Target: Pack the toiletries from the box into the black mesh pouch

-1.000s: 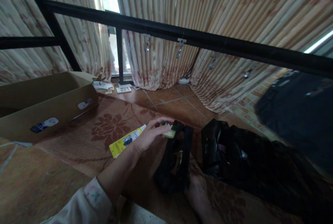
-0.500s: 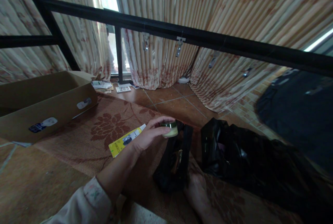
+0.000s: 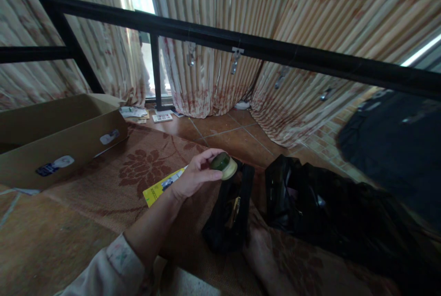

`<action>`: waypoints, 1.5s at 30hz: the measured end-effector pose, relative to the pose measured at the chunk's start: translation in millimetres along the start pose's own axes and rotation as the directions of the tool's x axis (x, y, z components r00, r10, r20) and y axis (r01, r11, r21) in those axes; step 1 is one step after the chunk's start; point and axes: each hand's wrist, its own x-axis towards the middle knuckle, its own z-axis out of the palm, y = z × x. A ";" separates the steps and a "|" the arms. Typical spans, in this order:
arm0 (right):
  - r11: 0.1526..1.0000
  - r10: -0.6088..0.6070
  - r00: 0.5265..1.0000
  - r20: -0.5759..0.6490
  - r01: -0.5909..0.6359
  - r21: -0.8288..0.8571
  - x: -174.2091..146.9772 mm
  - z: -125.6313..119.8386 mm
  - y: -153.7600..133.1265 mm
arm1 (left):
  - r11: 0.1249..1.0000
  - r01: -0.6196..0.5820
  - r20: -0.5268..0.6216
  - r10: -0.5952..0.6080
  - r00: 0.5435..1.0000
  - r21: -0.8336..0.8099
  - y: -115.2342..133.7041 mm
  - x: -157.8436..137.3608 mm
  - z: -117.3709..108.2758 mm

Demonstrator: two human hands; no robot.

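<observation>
While my left hand [image 3: 193, 179] is gripping a small jar [image 3: 223, 166], with fingers [image 3: 203, 159] closed around its dark green lid and cream body, I am holding it tilted just above the open mouth of a small black bag [image 3: 229, 213]. What is lying inside that bag is too dark for me to make out. My right hand is not showing anywhere, so I cannot tell what it is doing. Part of a yellow packet [image 3: 159, 187] is disappearing behind my wrist, just left of the bag on the floral rug [image 3: 138, 167]. Right of the bag, a larger black plastic bag [image 3: 310, 209] is spreading toward the frame's edge, its contents lost in shadow. Farther right, a dark bulky thing [image 3: 396, 149] is blurring into the corner, cut off. Left of the bag, well apart, a cardboard box [image 3: 58, 140] is sitting open, its near end cut by the frame. Between box and bag, bare rug is lying open. Beyond the bag, a black metal rail [image 3: 275, 55] is crossing in front of striped curtains [image 3: 310, 7].
</observation>
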 end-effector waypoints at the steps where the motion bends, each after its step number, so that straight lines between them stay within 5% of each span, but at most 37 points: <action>1: 1.000 -0.001 1.000 0.002 0.001 0.004 -0.2 0.6 0.8 | 1.000 0.006 0.024 -0.006 1.000 0.014 0.4 -0.5 0.1; 14: 0.999 0.022 1.000 -0.005 -0.022 0.031 -0.4 -0.1 -0.6 | 0.936 -0.010 0.193 -0.062 0.979 0.353 4.8 -4.5 6.6; 22: 0.999 -0.003 0.999 -0.051 0.004 0.032 0.6 0.9 0.4 | 0.750 -0.142 0.331 -0.108 0.938 0.646 2.8 -3.8 6.7; 31: 0.998 0.039 0.999 -0.014 -0.039 0.050 0.2 1.5 0.4 | 0.385 -0.319 0.394 -0.135 0.909 0.866 8.6 -2.2 12.5; 45: 0.997 0.050 0.999 0.017 -0.051 0.063 -1.2 4.2 3.7 | 0.230 -0.267 0.339 -0.380 0.861 0.936 7.8 -2.8 6.5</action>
